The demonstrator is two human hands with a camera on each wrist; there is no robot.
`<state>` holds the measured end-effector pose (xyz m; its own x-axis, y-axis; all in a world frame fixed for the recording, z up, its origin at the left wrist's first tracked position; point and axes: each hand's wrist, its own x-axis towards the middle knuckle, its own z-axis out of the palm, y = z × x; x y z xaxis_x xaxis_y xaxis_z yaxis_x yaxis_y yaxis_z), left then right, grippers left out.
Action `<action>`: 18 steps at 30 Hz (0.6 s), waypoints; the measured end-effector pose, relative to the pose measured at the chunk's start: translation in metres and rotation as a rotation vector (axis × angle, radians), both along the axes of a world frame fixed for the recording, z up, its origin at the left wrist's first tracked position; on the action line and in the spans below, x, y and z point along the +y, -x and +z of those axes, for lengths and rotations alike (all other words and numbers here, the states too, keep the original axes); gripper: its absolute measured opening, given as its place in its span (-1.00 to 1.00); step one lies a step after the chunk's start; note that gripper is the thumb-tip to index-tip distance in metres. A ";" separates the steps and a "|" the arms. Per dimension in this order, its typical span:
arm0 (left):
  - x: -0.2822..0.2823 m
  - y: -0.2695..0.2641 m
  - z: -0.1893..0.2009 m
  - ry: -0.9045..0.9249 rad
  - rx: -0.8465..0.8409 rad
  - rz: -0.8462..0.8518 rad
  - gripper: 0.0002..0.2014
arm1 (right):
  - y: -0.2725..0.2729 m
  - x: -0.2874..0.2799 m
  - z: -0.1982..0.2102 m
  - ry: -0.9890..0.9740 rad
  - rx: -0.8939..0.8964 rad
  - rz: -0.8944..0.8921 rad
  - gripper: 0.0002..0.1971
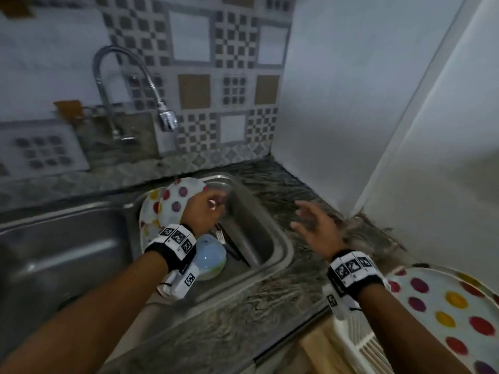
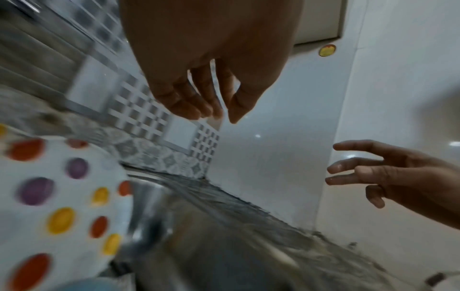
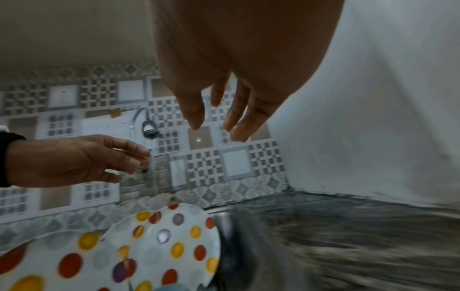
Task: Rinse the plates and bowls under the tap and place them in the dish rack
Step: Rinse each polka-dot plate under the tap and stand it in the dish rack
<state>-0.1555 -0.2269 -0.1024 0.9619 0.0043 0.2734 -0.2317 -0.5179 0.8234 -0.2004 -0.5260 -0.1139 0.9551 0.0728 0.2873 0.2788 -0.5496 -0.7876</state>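
Observation:
Two white plates with coloured dots lean against the left wall of the small steel sink. A pale blue bowl lies in the sink below my left wrist. My left hand hovers over the sink beside the plates, its fingers relaxed and holding nothing; in the right wrist view its fingertips reach the thin water stream from the tap. My right hand is open with spread fingers above the counter to the right of the sink.
A white dish rack at the bottom right holds another dotted plate. Cutlery lies in the sink. A larger steel basin is on the left. A white wall closes the right side of the dark stone counter.

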 end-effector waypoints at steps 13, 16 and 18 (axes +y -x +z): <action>0.155 0.046 -0.049 -0.193 0.465 0.316 -0.53 | -0.060 0.188 -0.028 0.015 0.165 0.447 -0.43; 0.158 0.047 -0.061 -0.097 0.519 0.286 -0.50 | -0.072 0.204 -0.036 0.033 0.200 0.508 -0.44; 0.155 0.047 -0.061 -0.078 0.499 0.315 -0.51 | -0.081 0.211 -0.039 0.060 0.226 0.540 -0.43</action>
<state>-0.2020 -0.0717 -0.1638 0.9301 0.3080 -0.2003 0.3478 -0.5621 0.7504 -0.1194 -0.3147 -0.1529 0.8155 0.5755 0.0615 0.3606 -0.4220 -0.8318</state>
